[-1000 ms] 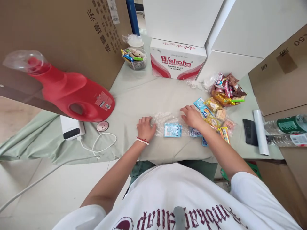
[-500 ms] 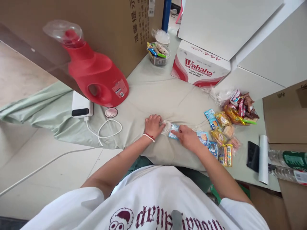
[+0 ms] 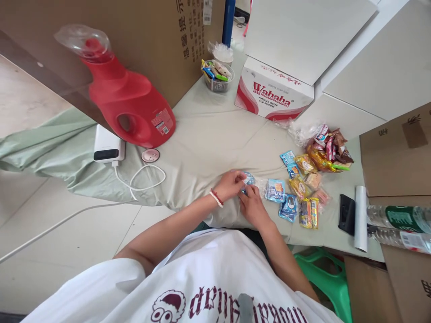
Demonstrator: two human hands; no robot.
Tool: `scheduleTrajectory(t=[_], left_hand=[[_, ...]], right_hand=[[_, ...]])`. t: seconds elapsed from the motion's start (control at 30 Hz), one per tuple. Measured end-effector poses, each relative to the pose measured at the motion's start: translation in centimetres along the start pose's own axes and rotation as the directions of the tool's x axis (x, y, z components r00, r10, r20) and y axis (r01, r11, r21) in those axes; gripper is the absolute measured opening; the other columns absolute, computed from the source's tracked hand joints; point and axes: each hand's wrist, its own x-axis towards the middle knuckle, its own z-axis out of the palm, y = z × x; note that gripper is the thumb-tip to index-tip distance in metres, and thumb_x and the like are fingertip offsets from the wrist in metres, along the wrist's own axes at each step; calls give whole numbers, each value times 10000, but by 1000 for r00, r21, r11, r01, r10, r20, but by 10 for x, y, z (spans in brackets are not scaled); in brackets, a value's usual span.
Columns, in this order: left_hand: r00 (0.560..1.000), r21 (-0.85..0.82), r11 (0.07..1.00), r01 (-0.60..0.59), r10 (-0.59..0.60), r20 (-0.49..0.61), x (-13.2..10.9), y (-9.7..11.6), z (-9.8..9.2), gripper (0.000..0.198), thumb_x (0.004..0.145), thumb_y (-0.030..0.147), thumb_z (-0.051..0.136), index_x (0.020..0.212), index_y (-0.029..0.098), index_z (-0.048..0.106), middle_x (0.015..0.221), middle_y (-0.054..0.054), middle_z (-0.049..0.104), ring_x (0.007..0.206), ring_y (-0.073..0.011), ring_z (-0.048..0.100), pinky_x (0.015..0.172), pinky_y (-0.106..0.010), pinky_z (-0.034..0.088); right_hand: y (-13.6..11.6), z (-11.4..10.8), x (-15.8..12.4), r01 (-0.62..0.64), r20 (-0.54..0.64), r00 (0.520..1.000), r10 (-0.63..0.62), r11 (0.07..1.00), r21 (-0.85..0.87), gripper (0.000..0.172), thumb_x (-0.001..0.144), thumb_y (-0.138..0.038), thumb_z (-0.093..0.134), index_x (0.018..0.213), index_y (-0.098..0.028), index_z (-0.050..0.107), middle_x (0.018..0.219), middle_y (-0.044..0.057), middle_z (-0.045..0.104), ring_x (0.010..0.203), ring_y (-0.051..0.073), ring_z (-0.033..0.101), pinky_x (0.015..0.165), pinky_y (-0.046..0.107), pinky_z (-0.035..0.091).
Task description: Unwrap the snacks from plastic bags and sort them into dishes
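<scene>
My left hand [image 3: 230, 185] and my right hand [image 3: 252, 207] meet at the near edge of the table, fingers closed together on a small clear plastic bag with a blue snack packet [image 3: 249, 180] inside. The bag is bunched between both hands. Just right of it lie loose snack packets [image 3: 293, 197] in blue, yellow and orange. A heap of more wrapped snacks [image 3: 328, 148] sits farther right on crumpled clear plastic.
A pale green cloth [image 3: 208, 139] covers the table. A red detergent jug [image 3: 129, 105], white power bank [image 3: 107, 149] with cable, Wahaha carton [image 3: 272, 92], tub of snacks [image 3: 217, 76], black phone [image 3: 346, 214], white roll [image 3: 360, 217] and water bottles [image 3: 400, 224] surround it. Green stool [image 3: 325, 276] below.
The clear bag lay spread flat between my hands; both hands have gathered it up, the right sliding left to meet the left. The view has also shifted.
</scene>
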Motion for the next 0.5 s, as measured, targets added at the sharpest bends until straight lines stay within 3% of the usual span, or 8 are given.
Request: scheduleTrajectory(t=[0.1, 0.17, 0.23, 0.3, 0.37, 0.43, 0.5], left_hand=[[994, 168, 981, -101, 92, 60, -4, 6, 20, 304, 832, 131, 539, 1087, 183, 696, 1161, -111, 703, 1089, -253, 658, 996, -434, 543], [981, 378, 906, -189, 156, 116, -13, 8, 26, 386, 858, 131, 525, 1209, 178, 681, 1273, -137, 666, 1194, -289, 600, 1047, -465, 494], [971, 564, 790, -239, 180, 158, -21, 10, 29, 453, 911, 136, 482, 1337, 184, 629, 1344, -145, 637, 1221, -303, 569, 1026, -475, 469], [969, 641, 727, -246, 176, 171, -27, 9, 30, 501, 950, 127, 428, 1424, 195, 576, 1386, -147, 620, 1228, -306, 552, 998, -481, 447], [967, 659, 708, -253, 179, 179, -29, 8, 30, 534, 970, 124, 390, 1476, 201, 540, 1388, -154, 622, 1234, -319, 536, 979, -500, 427], [967, 659, 708, -253, 184, 174, -30, 6, 30, 551, 977, 124, 372, 1498, 217, 526, 1371, -153, 634, 1241, -333, 522, 963, -519, 410], [967, 658, 709, -253, 190, 167, -30, 4, 30, 553, 979, 114, 369, 1493, 234, 533, 1365, -143, 644, 1246, -336, 518, 952, -524, 398]], right_hand=[[7, -12, -10, 32, -27, 999, -28, 986, 161, 385, 996, -166, 460, 1279, -233, 712, 1383, 122, 621, 1332, 299, 488, 1125, 515, 465], [13, -26, -12, -41, -94, 994, 59, 983, 177, 393, 1011, -166, 413, 1254, -240, 713, 1277, 116, 681, 1243, 270, 567, 1104, 487, 483], [20, -38, -10, -195, -219, 954, 205, 979, 64, 387, 1015, -196, 430, 1311, -217, 678, 1339, 152, 646, 1279, 299, 542, 1120, 522, 451], [26, -47, -5, -343, -292, 907, 302, 934, -101, 393, 980, -228, 528, 1349, -162, 645, 1436, 210, 569, 1401, 377, 421, 1155, 599, 372], [32, -53, 0, -374, -217, 920, 327, 897, -234, 339, 936, -216, 594, 1256, -145, 680, 1372, 227, 601, 1440, 425, 359, 1165, 640, 313], [37, -58, 3, -349, -101, 937, 334, 894, -280, 201, 941, -195, 573, 1082, -176, 715, 1162, 193, 684, 1324, 399, 488, 1119, 581, 365], [38, -64, 8, -354, -55, 935, 351, 906, -231, 181, 973, -212, 524, 1006, -204, 703, 1018, 147, 695, 1078, 317, 619, 976, 449, 460]])
